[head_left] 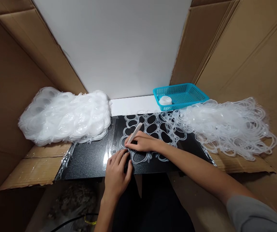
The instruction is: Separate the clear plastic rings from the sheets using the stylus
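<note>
My right hand (144,141) is closed around a slim white pen-like stick (135,131), whose upper end points up and away. Its lower end is hidden by my fingers, so I cannot tell what kind of tool it is. Under that hand lies a clear plastic sheet of linked rings (148,158), spread over a glossy black board (85,161). My left hand (116,167) rests palm down at the sheet's lower left edge, fingers extended and thumb apart, close to my right fingertips.
A thick stack of whitish ring sheets (68,116) lies to the left. On the right is a loose heap of clear ring webbing (225,125), touching the spread sheet. Behind stands a blue basket (189,91) holding white round pieces (165,100). Cardboard walls (249,58) flank both sides.
</note>
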Available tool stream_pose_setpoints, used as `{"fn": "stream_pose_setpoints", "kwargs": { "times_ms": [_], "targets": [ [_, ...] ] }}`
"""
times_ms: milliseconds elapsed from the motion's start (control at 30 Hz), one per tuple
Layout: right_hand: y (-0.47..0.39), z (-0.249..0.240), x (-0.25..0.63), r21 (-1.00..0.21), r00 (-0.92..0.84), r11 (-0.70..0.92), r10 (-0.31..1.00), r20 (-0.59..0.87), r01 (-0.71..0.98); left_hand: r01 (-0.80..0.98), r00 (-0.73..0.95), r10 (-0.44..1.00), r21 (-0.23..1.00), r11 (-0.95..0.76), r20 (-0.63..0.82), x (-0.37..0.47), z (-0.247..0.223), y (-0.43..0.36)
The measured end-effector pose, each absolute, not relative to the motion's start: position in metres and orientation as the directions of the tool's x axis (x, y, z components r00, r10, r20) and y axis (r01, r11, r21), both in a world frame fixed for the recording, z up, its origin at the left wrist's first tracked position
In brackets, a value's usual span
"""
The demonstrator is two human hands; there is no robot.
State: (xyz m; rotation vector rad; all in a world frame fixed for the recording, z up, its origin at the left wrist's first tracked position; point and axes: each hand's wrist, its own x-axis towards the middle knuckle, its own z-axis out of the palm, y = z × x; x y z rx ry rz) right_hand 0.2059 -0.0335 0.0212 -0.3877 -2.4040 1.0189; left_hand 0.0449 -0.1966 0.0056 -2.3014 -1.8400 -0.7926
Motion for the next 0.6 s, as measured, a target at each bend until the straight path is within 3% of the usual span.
{"fn": "stream_pose_setpoints", "kwargs": {
  "times_ms": [67,233,333,433,600],
  "targets": [
    [-0.0344,0.0231,0.2061,-0.66,-0.854,0.749,0.379,0.356,0.058,0.935,0.138,0.895,0.241,-0.259,0.424,0.0458,0.0075,-0.1953],
    [-0.0371,0.0218,0.2016,-0.35,-0.888,0.93,0.251,0.385,0.112,0.941,0.116,0.926,0.26,-0.219,0.36,0.0477,0.0133,-0.1929],
    [-0.0388,0.019,0.1978,-0.267,-0.897,0.954,0.236,0.374,0.14,0.935,0.095,0.931,0.289,-0.205,0.351,0.0478,0.0151,-0.1926],
    [-0.0404,0.019,0.1972,-0.355,-0.891,0.928,0.255,0.375,0.116,0.93,0.073,0.933,0.315,-0.192,0.352,0.0473,0.0148,-0.1926],
    [-0.0416,0.0223,0.2008,-0.745,-0.823,0.656,0.484,0.296,0.118,0.916,0.074,0.927,0.342,-0.209,0.367,0.0448,0.0106,-0.1945]
  ]
}}
